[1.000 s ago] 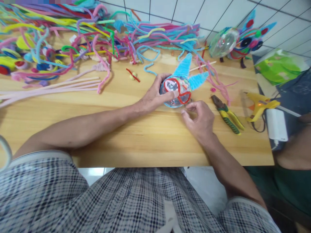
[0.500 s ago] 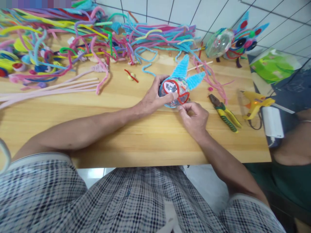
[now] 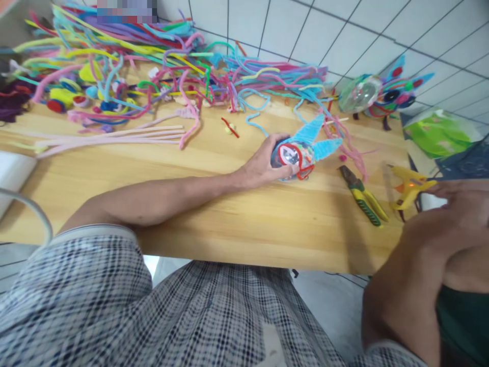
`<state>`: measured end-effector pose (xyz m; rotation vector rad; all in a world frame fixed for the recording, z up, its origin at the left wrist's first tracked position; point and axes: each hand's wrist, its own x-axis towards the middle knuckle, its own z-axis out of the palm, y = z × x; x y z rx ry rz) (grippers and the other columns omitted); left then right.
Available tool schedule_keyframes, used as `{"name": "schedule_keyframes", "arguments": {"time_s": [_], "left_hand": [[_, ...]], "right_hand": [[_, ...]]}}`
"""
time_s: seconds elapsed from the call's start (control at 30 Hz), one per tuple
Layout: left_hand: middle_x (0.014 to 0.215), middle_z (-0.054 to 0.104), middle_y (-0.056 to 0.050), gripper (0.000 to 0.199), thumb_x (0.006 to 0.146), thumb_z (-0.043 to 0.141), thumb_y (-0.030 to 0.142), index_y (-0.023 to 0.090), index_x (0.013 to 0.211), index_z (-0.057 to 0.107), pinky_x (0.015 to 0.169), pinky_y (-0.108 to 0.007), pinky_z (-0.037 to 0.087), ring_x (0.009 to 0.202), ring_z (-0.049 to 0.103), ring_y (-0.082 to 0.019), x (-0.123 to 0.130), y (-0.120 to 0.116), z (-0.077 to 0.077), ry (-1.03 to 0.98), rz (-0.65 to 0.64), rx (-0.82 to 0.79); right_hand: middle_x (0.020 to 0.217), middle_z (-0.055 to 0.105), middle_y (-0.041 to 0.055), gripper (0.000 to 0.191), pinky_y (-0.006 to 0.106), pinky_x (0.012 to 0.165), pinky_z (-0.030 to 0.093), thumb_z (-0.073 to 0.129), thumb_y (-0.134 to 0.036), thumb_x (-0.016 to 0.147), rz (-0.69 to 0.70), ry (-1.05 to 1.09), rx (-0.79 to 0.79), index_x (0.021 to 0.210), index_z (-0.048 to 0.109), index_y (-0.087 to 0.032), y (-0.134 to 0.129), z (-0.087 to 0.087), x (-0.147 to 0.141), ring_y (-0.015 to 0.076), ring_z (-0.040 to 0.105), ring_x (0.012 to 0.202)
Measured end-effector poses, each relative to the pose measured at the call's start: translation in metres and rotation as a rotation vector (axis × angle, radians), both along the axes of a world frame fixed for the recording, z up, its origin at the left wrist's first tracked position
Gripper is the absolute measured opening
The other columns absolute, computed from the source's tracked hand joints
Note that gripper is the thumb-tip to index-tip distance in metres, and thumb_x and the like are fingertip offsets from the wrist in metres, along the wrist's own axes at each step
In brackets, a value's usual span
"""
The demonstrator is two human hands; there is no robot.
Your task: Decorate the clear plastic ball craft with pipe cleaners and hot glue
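One blue-eared figure [image 3: 304, 154] to steady, seemingly: gripped in left hand [image 3: 264, 164]; cannot tell right hand [image 3: 460, 201] grip by glue gun [image 3: 411, 189]; next, needs stillness.

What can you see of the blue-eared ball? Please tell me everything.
The ball looks like clear, shiny plastic. Two fuzzy-looking blue ears slant up and right in the picture. Red trim rings a pale patch. The left hand grips it, thumb across its front; whether it touches the table is unclear.
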<state>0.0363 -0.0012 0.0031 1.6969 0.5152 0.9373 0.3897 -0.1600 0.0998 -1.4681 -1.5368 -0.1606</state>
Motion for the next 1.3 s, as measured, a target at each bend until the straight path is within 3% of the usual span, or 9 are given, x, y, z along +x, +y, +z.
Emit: {"name": "schedule_keyframes", "arguments": {"time_s": [0.03,0.1,0.17,0.23,0.43,0.67,1.03,1.13,1.3], "left_hand": [[0.165,0.054,-0.024,0.103,0.088,0.083,0.081,0.021,0.160,0.040,0.130,-0.059,0.051,0.153,0.060,-0.040,0.000,0.000,0.000,0.007,0.002,0.027],[0.168,0.052,-0.025,0.105,0.089,0.082,0.082,0.020,0.163,0.041,0.134,-0.060,0.046,0.158,0.055,-0.042,-0.001,0.002,-0.001,0.029,0.018,0.082],[0.167,0.053,-0.025,0.107,0.089,0.080,0.084,0.018,0.165,0.043,0.135,-0.061,0.044,0.159,0.053,-0.043,-0.002,0.003,-0.001,0.059,0.034,0.137],[0.161,0.058,-0.024,0.107,0.089,0.077,0.087,0.017,0.164,0.045,0.133,-0.060,0.045,0.155,0.056,-0.042,-0.002,0.002,-0.001,0.087,0.052,0.179],[0.156,0.059,-0.022,0.115,0.079,0.081,0.095,0.018,0.157,0.048,0.129,-0.054,0.049,0.148,0.059,-0.039,-0.001,-0.005,0.000,0.093,0.128,0.181],[0.155,0.064,-0.022,0.072,0.111,0.051,0.077,0.018,0.153,0.051,0.129,-0.053,0.049,0.148,0.062,-0.032,-0.009,-0.012,0.004,0.046,0.093,0.261],[0.157,0.063,-0.022,0.056,0.106,0.070,0.068,0.024,0.132,0.046,0.115,-0.049,0.058,0.143,0.068,-0.030,-0.006,-0.020,0.007,-0.034,0.038,0.218],[0.155,0.064,-0.022,0.061,0.106,0.070,0.069,0.022,0.138,0.048,0.117,-0.050,0.058,0.143,0.068,-0.031,-0.006,-0.021,0.008,-0.022,0.052,0.221],[0.157,0.065,-0.020,0.069,0.109,0.063,0.074,0.021,0.152,0.054,0.127,-0.054,0.052,0.150,0.062,-0.033,-0.008,-0.017,0.010,0.048,0.045,0.390]], "right_hand": [[0.086,0.065,0.0036,0.015,0.050,0.080,0.059,0.074,-0.044,0.102,-0.052,0.001,0.071,0.094,0.076,-0.031,0.001,0.001,0.002,0.0285,0.073,0.080],[0.084,0.068,0.0024,0.028,0.043,0.069,0.056,0.094,-0.046,0.086,-0.177,0.034,0.221,0.101,0.079,-0.029,0.004,-0.002,-0.013,0.0238,0.069,0.069],[0.088,0.076,0.0045,0.024,0.042,0.072,0.059,0.092,-0.044,0.089,-0.180,0.010,0.070,0.104,0.080,-0.029,0.008,-0.008,-0.046,0.0241,0.073,0.074],[0.094,0.081,0.0047,0.016,0.043,0.080,0.064,0.083,-0.041,0.097,-0.118,-0.051,-0.084,0.108,0.079,-0.030,0.009,-0.013,-0.083,0.0240,0.077,0.080],[0.101,0.083,0.0033,0.011,0.041,0.081,0.065,0.076,-0.033,0.100,0.121,-0.157,-0.138,0.110,0.077,-0.028,0.021,-0.021,-0.147,0.0227,0.078,0.088],[0.094,0.084,0.0022,0.005,0.040,0.077,0.065,0.074,-0.031,0.102,0.126,-0.122,-0.078,0.102,0.077,-0.027,0.039,-0.031,-0.158,0.0220,0.078,0.083],[0.084,0.076,0.0007,0.013,0.037,0.073,0.058,0.072,-0.019,0.100,0.086,-0.264,-0.141,0.091,0.068,-0.028,0.026,-0.010,-0.173,0.0202,0.072,0.077],[0.086,0.076,0.0018,0.010,0.037,0.074,0.058,0.070,-0.020,0.099,0.034,-0.308,-0.163,0.093,0.068,-0.027,0.026,-0.011,-0.174,0.0204,0.071,0.077],[0.085,0.075,0.0023,0.009,0.036,0.072,0.057,0.068,-0.022,0.099,0.054,-0.299,-0.218,0.091,0.067,-0.026,0.024,-0.007,-0.173,0.0190,0.068,0.073]]}}
